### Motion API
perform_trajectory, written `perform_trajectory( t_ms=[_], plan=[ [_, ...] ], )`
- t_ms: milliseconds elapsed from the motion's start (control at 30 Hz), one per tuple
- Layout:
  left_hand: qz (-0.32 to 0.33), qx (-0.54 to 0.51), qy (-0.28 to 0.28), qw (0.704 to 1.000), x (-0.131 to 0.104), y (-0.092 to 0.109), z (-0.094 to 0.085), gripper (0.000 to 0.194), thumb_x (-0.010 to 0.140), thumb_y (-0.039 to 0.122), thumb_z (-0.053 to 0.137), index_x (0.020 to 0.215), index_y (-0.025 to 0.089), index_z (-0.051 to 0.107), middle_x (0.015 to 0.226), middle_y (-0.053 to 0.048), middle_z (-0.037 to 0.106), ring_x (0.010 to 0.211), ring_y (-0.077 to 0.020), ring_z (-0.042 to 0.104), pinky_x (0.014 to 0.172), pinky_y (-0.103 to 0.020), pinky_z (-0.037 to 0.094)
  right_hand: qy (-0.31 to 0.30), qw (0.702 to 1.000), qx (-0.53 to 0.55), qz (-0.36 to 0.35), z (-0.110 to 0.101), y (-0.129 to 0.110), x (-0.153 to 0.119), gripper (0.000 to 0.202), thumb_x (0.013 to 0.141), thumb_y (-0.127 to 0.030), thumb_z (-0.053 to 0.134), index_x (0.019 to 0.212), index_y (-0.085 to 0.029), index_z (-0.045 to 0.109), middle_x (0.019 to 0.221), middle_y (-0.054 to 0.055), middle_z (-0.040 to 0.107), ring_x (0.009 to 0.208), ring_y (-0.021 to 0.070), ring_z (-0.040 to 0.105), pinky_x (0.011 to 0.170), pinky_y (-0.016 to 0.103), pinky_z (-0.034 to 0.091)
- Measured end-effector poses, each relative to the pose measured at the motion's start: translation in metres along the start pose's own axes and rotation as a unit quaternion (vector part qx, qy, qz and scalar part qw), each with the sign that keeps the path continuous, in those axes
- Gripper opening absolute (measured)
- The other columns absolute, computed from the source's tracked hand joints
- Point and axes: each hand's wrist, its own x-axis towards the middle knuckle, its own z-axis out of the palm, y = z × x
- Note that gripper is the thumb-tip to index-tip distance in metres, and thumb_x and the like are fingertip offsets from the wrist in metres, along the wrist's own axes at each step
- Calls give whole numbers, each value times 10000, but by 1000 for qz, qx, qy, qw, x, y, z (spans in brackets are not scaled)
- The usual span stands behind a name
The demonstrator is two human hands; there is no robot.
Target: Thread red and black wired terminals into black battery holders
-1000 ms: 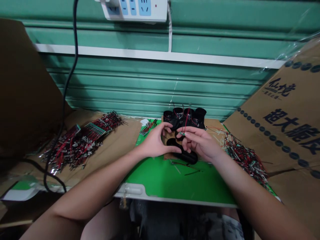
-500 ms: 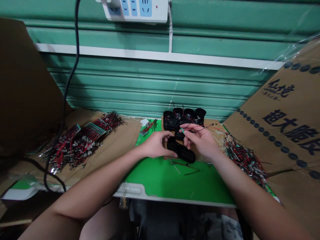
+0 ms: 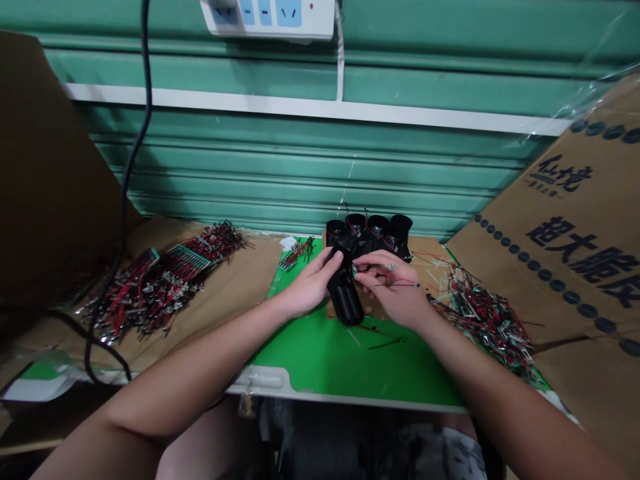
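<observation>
Dim light; left edge shadowed

The cardboard box (image 3: 563,263) at right reads "仙境" and "超大脆皮".

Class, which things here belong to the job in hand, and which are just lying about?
Apparently in the job:
glossy black tubular housing, in left hand
small green wired piece, in right hand
heaped red and black wires

Apparently just surroundings:
white plastic power strip
brown printed cardboard

Casing (image 3: 347,303) black. Wire heap (image 3: 493,323) red, black, white, some green. Worktop (image 3: 320,363) bright green. Wall (image 3: 425,83) teal, horizontal ridges (image 3: 250,175). Power strip (image 3: 323,20) white, light-blue sockets (image 3: 289,12). Carton (image 3: 500,287) brown, dark dots (image 3: 587,311), dark lettering (image 3: 545,230).
</observation>
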Motion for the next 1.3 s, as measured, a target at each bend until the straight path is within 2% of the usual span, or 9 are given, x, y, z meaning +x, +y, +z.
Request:
perform_trajectory(
  t_ms=[133,300,400,500,567,633,800,933,1300],
  plan=[
    [43,51,9,998,0,-1,-1,624,869,697,787,1209,179,705,1194,-73,724,1109,-230,636,1003,-345,500,-19,996,-60,-61,1,0,-1,179,968,-351,777,1111,-254,826,1038,72,717,859,187,687,756,333,598],
    [44,67,-15,997,1,3,-2,619,893,705,747,1191,163,719,1147,-76,732,1094,-245,633,995,-365,495,-33,999,-32,-22,1,2,-1,206,962,-399,790,1112,-266,838,1061,85,718,796,190,675,662,330,578],
    [38,56,-23,997,0,3,-1,587,894,670,757,1188,164,715,1135,-76,732,1114,-256,630,1000,-374,490,-39,999,-23,-5,1,4,-2,223,948,-421,804,1115,-279,845,1081,96,724,883,230,704,685,349,596],
    [12,13,-24,1000,-1,3,-1,504,841,488,837,1210,181,684,1160,-73,725,1165,-271,625,1033,-389,477,-42,999,-25,-15,1,3,-1,204,946,-402,808,1108,-285,852,1075,92,738,923,239,716,751,370,608],
    [2,2,-23,1000,-2,1,-3,535,729,296,871,1213,195,665,1181,-57,714,1194,-276,618,1067,-394,459,-42,998,-32,-29,1,2,1,187,947,-385,808,1096,-284,860,1063,87,754,914,232,717,810,387,608],
    [4,13,-23,1000,-2,0,-5,583,657,187,834,1211,202,655,1203,-47,705,1221,-279,607,1103,-400,438,-41,998,-34,-36,0,2,2,185,938,-393,816,1077,-281,868,1044,88,767,894,228,716,833,398,609],
    [16,49,-32,998,0,-2,-8,563,710,217,785,1252,198,638,1252,-64,698,1240,-291,600,1125,-425,429,-55,998,11,12,-1,5,4,230,869,-438,879,1037,-280,880,1006,93,762,852,230,721,676,357,615],
    [33,90,-45,994,0,-1,-9,568,729,241,791,1274,196,639,1200,-59,707,1188,-289,615,1093,-424,450,-60,994,71,58,-1,9,4,248,814,-439,922,1001,-279,885,992,82,756,713,180,692,572,318,604],
    [51,103,-54,992,1,-2,-9,524,768,244,774,1274,197,646,1221,-66,706,1203,-283,609,1093,-414,450,-71,993,71,64,-4,5,5,231,783,-391,938,970,-265,887,948,75,750,690,157,677,526,271,585]
  ],
)
